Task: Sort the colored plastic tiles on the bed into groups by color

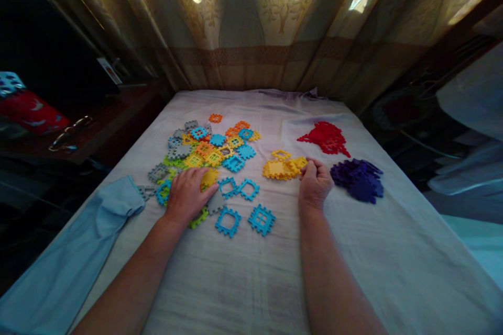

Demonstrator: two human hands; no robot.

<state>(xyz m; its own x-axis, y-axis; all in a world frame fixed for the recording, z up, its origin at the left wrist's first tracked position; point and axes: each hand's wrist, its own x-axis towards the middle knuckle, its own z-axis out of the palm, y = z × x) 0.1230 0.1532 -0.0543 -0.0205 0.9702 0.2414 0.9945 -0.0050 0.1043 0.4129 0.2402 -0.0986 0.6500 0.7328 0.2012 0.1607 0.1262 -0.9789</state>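
Observation:
My left hand (186, 193) is closed on a yellow interlocking tile (209, 179) at the near edge of a mixed pile of toothed plastic tiles (203, 148). Its palm hides part of the pile. Over at the yellow heap (276, 169), my right hand (315, 183) pinches a yellow window tile (301, 163) at the heap's right edge. A grey tile (216, 202) lies just beside the left thumb. Nearer to me are a blue frame tile (228, 221) and a blue window tile (261, 220).
Beyond my right hand sit a red tile heap (327, 137) and a dark purple heap (358, 180). A light blue cloth (106, 214) lies along the left edge of the white-sheeted surface (251, 277). Curtains (243, 52) hang behind; a dark cabinet (129, 120) stands left.

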